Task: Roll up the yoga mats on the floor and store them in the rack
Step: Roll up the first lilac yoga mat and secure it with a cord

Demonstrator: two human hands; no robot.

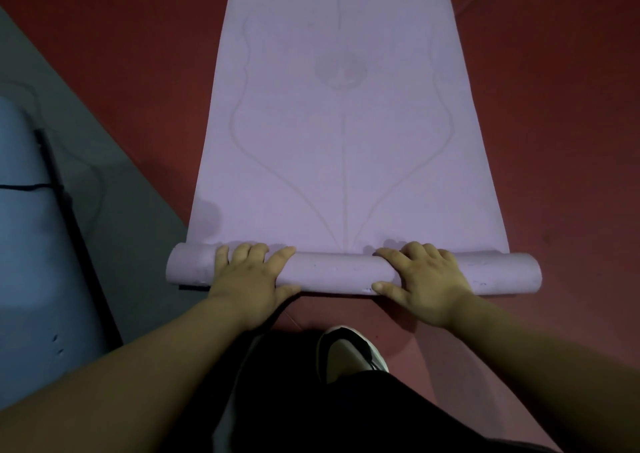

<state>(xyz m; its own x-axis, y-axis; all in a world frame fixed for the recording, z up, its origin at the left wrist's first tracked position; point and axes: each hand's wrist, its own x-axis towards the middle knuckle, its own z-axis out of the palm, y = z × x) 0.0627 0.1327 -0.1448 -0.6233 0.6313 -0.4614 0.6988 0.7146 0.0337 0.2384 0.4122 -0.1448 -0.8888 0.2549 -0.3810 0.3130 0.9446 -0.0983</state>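
Observation:
A light purple yoga mat [341,113] with a faint line pattern lies flat on the red floor, stretching away from me. Its near end is wound into a roll [337,271] lying across the frame. My left hand [251,274] rests on the roll left of centre, fingers over the top and thumb on the near side. My right hand [424,279] grips the roll right of centre in the same way. Both ends of the roll stick out past my hands.
A grey-green mat [114,189] lies flat on the floor to the left. Over it lies a blue mat [27,244] with a black strap. My shoe [349,352] and dark trousers are just behind the roll. Red floor [561,141] surrounds the mats.

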